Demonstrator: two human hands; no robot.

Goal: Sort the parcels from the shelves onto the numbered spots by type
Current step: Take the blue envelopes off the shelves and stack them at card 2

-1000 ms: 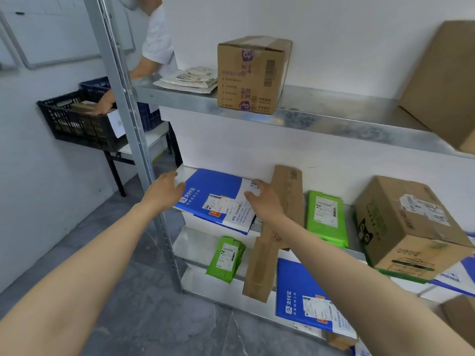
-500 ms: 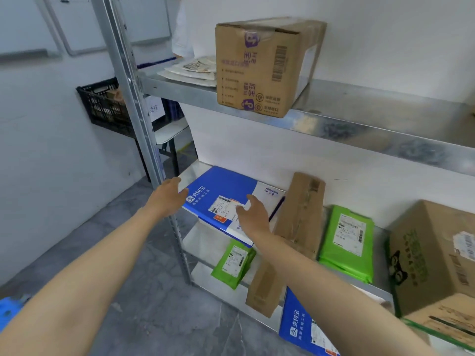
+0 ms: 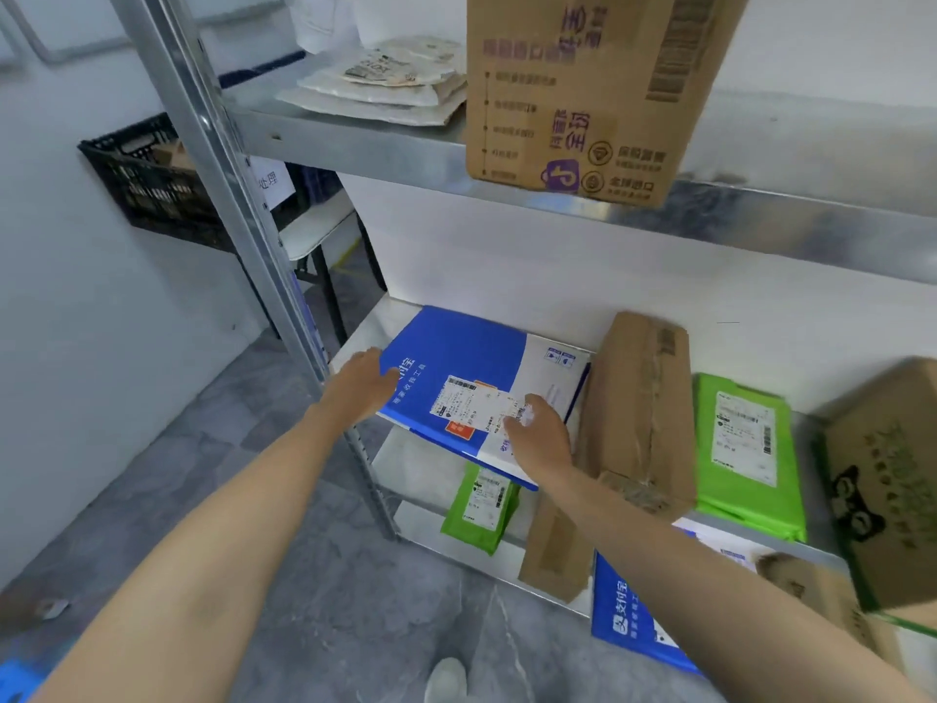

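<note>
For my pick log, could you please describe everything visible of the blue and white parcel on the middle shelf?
The blue and white parcel is a flat, glossy mailer, blue on the left, white on the right, with printed characters and stuck-on labels. It lies left on the middle shelf, front corner jutting past the edge. The left hand touches its left edge; the right hand rests on top by the labels.

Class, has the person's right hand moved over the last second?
Yes: the right hand slid left, away from the leaning brown carton, toward the label on the blue parcel.
</note>
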